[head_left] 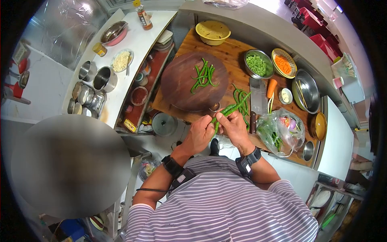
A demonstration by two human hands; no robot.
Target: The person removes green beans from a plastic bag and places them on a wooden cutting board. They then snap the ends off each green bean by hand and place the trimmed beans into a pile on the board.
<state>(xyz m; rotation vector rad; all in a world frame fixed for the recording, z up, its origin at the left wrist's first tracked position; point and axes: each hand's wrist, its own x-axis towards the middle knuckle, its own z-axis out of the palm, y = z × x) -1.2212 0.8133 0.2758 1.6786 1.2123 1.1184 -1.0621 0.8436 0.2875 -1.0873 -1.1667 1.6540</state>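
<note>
Long green chili peppers (231, 108) are pinched between my two hands, just in front of the round cutting board (177, 84). My left hand (200, 134) has its fingers closed on a pepper that hangs downward. Closed too, my right hand (234, 127) holds a pepper at its near end, its far end pointing up and right. Several green peppers (205, 75) lie in a pile on the board. More long peppers (241, 99) rest on the wooden table (236, 50), beside a cleaver (258, 97) with a dark handle.
Right of the cleaver are a carrot (271, 88), a plastic bag of vegetables (282, 133) and a metal bowl (307, 90). Behind stand a bowl of chopped greens (256, 65), a basket of shredded carrot (284, 63) and a yellow basin (213, 32). A white counter (155, 20) is at left.
</note>
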